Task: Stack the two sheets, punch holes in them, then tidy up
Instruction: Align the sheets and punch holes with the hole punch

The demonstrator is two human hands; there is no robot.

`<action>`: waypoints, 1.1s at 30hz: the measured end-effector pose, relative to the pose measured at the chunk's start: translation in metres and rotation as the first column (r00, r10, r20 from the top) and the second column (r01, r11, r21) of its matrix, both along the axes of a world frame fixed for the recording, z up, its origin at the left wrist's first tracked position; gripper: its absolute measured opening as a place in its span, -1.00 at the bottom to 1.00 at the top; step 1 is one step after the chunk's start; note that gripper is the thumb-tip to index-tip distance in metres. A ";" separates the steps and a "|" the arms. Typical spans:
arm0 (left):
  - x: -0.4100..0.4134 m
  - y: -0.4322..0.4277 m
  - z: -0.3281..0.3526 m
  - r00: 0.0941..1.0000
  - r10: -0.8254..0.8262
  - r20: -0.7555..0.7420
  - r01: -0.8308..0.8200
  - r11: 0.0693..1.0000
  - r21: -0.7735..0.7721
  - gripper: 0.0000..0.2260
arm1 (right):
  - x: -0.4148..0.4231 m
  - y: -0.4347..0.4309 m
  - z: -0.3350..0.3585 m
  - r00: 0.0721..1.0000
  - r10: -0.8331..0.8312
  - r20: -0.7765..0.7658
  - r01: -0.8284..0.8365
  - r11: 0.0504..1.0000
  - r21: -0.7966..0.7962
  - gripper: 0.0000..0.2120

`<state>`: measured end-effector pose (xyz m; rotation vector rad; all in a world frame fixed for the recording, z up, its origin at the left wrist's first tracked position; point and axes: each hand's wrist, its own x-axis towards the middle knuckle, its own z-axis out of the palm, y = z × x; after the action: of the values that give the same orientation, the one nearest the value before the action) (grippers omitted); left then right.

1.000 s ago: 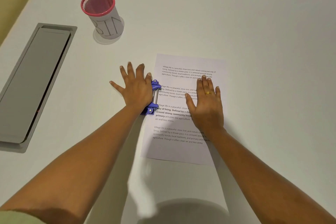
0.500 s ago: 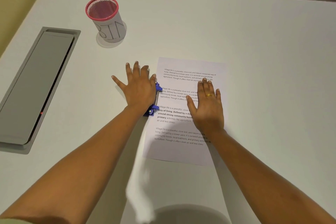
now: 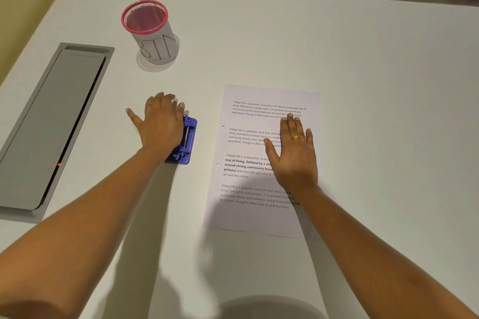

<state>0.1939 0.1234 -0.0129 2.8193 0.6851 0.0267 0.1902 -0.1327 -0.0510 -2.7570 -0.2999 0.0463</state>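
The printed sheets (image 3: 248,212) lie stacked flat on the white table (image 3: 363,72), with two small punched holes near their left edge. My right hand (image 3: 294,153) presses flat on them, fingers spread. A blue hole punch (image 3: 187,141) sits on the table a short gap to the left of the sheets, apart from them. My left hand (image 3: 160,124) rests over the punch's left side, fingers curled down around it; much of the punch is hidden under the palm.
A mesh cup (image 3: 151,32) with a pink rim and a paper label reading BIN stands at the back left. A grey recessed cable hatch (image 3: 49,124) runs along the table's left side. A wall and skirting lie beyond the far edge.
The punch and my left hand have moved left, off the sheets' edge, and two holes now show in the paper. My right hand stays pressed on the sheets.
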 end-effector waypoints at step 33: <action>-0.001 -0.074 0.018 0.910 0.357 -0.212 -0.363 0.436 -0.823 -0.55 | 0.002 -0.001 -0.002 1.000 0.005 -0.029 -0.006 0.999 -0.040 -0.39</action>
<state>0.1928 0.0497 0.0054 1.6660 0.9595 -0.1968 0.1925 -0.1336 -0.0527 -2.7929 -0.3023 0.0951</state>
